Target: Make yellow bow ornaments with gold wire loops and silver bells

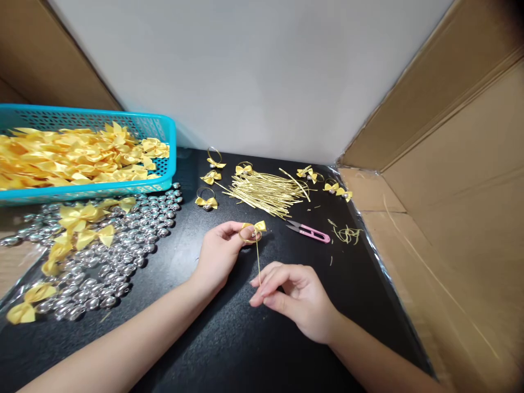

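Over the middle of the black tabletop (229, 349), the left hand (219, 254) has thumb and forefinger closed on a small yellow satin bow (258, 225), which sits at the top of a little gold loop held at the fingertips. From that loop a gold wire tie (258, 262) hangs as a straight tail. Its long axis runs almost directly away from the wall towards the person, and its free end points down at the right hand (297, 297). The right hand's fingers are curled, with thumb and forefinger pinched together on the tail's lower tip and the other fingers loosely folded beneath. Behind the hands lies a fanned bundle of gold wire ties (266, 191), with finished looped bows (207, 202) around it. Pink thread snips (310, 233) lie just right of the bow, beside clipped wire scraps (347, 234). To the left, silver bells (123, 245) are spread in front of a teal basket (167, 139) heaped with yellow bows.
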The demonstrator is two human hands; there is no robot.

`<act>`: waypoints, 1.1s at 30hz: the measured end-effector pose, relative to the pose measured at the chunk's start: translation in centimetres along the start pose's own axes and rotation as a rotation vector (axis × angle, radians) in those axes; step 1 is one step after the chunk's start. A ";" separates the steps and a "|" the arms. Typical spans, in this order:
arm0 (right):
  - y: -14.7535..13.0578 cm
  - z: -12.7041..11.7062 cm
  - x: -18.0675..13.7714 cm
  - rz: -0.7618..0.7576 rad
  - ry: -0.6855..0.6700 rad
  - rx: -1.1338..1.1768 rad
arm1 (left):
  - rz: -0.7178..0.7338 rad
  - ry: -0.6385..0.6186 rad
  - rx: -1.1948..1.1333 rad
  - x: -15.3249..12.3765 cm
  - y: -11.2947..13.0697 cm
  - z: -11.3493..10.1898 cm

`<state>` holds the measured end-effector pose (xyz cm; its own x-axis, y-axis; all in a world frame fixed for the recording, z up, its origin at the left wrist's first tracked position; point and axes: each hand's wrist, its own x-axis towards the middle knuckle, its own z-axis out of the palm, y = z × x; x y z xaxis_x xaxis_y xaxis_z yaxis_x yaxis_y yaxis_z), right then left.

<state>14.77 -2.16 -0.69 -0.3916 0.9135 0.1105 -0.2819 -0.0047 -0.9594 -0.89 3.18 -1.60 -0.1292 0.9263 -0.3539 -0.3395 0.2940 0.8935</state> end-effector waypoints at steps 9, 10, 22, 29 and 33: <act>-0.6 -0.8 0.1 -0.095 0.056 -0.121 | -0.157 -0.011 -0.171 0.0 0.6 0.3; -0.7 -0.8 0.1 -0.106 0.072 -0.135 | -0.172 -0.007 -0.183 0.0 0.7 0.3; -0.3 -0.6 -0.1 0.082 0.010 0.139 | -0.105 -0.014 -0.214 -0.4 1.4 0.3; 0.1 -0.7 -0.1 0.206 0.044 0.154 | -0.059 -0.014 -0.195 -0.7 2.2 0.4; 0.3 -1.0 0.4 0.203 0.136 0.158 | -0.049 -0.011 -0.205 -0.7 2.8 0.4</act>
<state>15.44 -1.43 -1.18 -0.3358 0.9335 -0.1257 -0.3472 -0.2467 -0.9047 -1.41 3.46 1.23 -0.0978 0.9149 -0.3917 -0.5276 0.2861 0.7999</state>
